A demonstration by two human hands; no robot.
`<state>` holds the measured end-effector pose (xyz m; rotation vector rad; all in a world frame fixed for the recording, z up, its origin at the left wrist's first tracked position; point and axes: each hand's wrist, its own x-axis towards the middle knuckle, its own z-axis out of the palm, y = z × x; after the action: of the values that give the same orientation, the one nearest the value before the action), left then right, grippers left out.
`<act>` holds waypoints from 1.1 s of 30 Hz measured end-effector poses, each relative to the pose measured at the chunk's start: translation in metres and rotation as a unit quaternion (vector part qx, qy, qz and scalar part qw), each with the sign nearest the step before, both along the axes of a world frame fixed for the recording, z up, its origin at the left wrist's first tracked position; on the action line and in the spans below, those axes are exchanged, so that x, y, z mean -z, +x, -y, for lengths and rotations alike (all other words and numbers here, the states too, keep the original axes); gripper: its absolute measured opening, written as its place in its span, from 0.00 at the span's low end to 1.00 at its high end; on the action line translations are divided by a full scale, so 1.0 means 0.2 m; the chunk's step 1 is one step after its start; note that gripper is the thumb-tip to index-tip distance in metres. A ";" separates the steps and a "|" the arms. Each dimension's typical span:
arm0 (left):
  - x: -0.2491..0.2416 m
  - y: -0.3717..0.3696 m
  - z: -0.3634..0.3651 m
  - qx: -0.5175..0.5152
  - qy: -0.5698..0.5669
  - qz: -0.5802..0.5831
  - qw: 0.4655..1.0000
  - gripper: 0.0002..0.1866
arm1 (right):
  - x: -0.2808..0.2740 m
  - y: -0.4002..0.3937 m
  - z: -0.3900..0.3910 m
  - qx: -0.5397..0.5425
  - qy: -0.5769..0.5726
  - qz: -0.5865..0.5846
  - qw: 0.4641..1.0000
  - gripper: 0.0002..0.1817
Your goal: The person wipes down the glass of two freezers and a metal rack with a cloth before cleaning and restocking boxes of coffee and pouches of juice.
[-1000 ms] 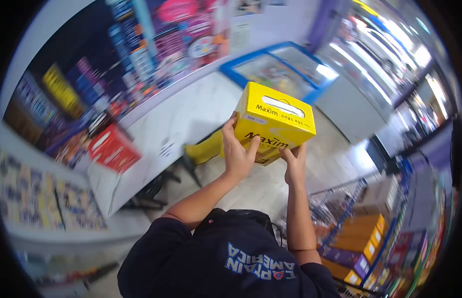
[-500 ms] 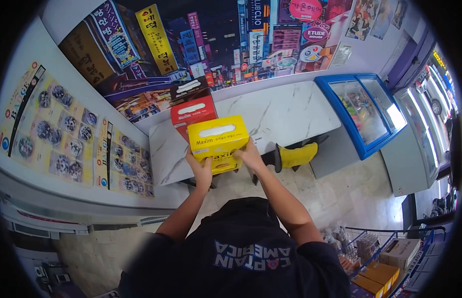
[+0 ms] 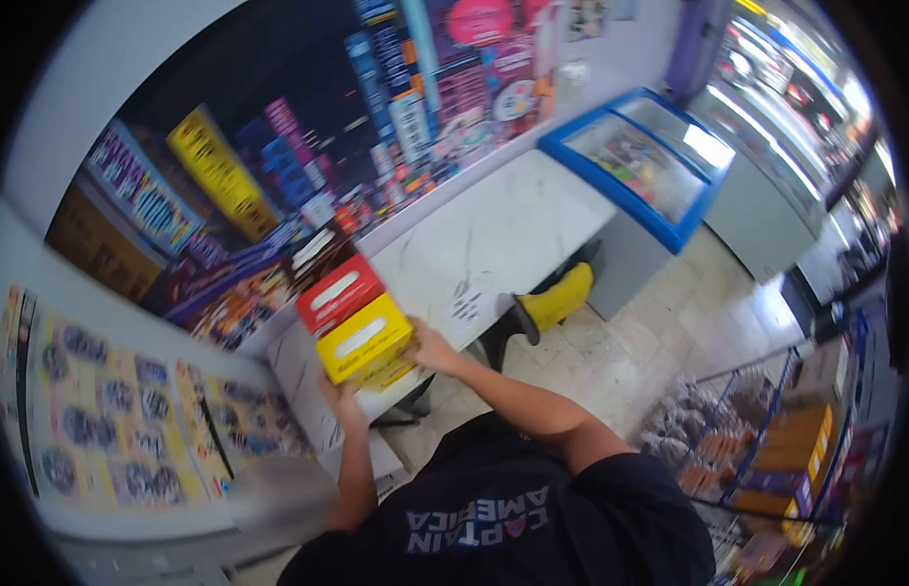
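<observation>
Both of my hands grip a yellow Maxim coffee box with a white oval on its top. My left hand is at its near left corner, and my right hand presses on its right side. Directly behind it, seemingly touching, stands a red Maxim box. A dark brown box stands behind the red one, against the wall, so the three line up at the left end of the white marbled table. My fingertips are partly hidden and blurred.
A yellow and black chair is tucked at the table's front edge. Beyond the table's right end is a blue-rimmed display freezer. At the lower right stands a wire rack with packaged goods. Posters cover the left wall.
The yellow box has moved away from me, up against the red box, with both hands still on it. My view has tilted and shifted, blurring the scene.
</observation>
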<state>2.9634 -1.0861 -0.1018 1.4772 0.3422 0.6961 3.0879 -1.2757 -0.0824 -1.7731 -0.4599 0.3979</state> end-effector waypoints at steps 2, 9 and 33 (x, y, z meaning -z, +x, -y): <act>-0.33 0.02 0.11 0.007 0.088 0.080 0.993 0.42 | -0.08 0.02 0.08 -0.023 -0.018 0.001 1.000 0.40; -0.93 0.29 0.71 0.161 0.192 0.217 0.944 0.38 | -0.48 0.01 0.71 0.028 0.124 0.105 0.986 0.27; -1.15 -0.21 3.99 0.895 -0.013 0.183 0.406 0.15 | -1.42 -1.62 3.71 0.782 -0.310 0.264 0.471 0.13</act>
<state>2.9218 -1.8835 0.1292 0.7868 -1.5029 -0.8331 2.7637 -2.0170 0.2024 -2.1651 1.1656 -1.5236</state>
